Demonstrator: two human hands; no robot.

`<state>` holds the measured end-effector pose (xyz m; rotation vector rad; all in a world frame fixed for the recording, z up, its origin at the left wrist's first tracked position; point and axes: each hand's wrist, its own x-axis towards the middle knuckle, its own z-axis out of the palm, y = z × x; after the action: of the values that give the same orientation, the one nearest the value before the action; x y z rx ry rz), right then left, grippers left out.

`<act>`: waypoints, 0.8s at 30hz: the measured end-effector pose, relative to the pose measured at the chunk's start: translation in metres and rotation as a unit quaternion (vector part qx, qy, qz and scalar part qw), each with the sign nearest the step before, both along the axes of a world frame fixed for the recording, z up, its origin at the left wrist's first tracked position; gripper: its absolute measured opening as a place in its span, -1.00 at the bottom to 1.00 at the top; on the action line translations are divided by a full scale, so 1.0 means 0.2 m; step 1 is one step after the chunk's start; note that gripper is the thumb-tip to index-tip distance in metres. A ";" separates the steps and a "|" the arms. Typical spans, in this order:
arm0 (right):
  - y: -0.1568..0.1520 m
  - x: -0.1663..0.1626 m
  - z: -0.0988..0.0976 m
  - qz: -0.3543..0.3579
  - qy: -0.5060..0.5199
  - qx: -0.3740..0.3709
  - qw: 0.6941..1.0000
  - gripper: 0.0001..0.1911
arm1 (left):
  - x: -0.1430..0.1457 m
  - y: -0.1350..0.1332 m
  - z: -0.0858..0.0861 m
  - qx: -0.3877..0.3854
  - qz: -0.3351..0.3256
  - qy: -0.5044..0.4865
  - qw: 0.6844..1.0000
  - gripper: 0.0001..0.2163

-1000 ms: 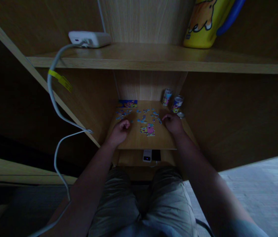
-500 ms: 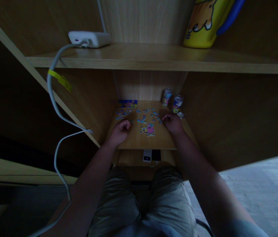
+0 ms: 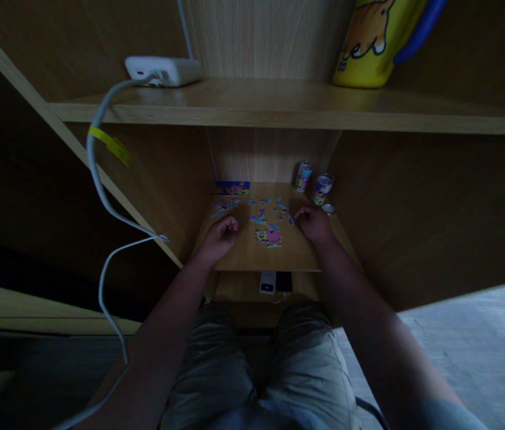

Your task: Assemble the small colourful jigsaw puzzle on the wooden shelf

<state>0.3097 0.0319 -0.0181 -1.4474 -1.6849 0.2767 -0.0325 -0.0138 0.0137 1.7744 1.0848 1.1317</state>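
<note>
- Just off the fingertips of your right hand (image 3: 313, 223), toward the middle of the desk (image 3: 252, 260), lies the right group of loose puzzle pieces (image 3: 283, 208), strung out on a slant from the back edge toward the front right corner. Yours is the right hand for closeness here; whether skin meets the nearest piece is too small to tell.

- Your left hand (image 3: 220, 236) hangs by the desk's left edge, with the left group of loose puzzle pieces (image 3: 223, 206) beyond it, toward the back left corner.

- Between your hands, nearer the front edge than the back, lies the joined puzzle section (image 3: 274, 235), yellow figure at left, pink at right. It looks slightly broader across than deep, apart from both hands and about evenly placed between them.

- Behind it, the middle group of loose puzzle pieces (image 3: 259, 217) lies within the span of your two hands.

- Your left fingers curl inward, your right thumb and forefinger bend low; in this dim light, you cannot tell whether either pair of tips meets or pinches a piece.

- At the back left corner, a picture card (image 3: 233, 189); toward the back right, a slim can (image 3: 303, 176), a wider can (image 3: 323, 189) and a round lid (image 3: 328, 209).
</note>
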 end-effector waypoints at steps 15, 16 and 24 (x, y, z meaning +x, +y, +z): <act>-0.01 -0.01 0.00 -0.002 0.010 -0.005 1.000 -0.71 | 0.00 -0.01 0.01 -0.015 -0.023 0.008 1.000 -0.90; -0.01 -0.01 0.00 -0.004 0.010 -0.006 1.000 -0.71 | 0.00 -0.01 0.01 -0.015 -0.023 0.008 1.000 -0.89; -0.01 -0.01 0.01 -0.001 0.006 -0.009 1.000 -0.72 | 0.01 0.00 0.01 -0.011 -0.020 0.013 1.000 -0.90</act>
<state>0.3080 0.0297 -0.0171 -1.4565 -1.6754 0.2999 -0.0314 -0.0147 0.0147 1.7901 1.0697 1.0713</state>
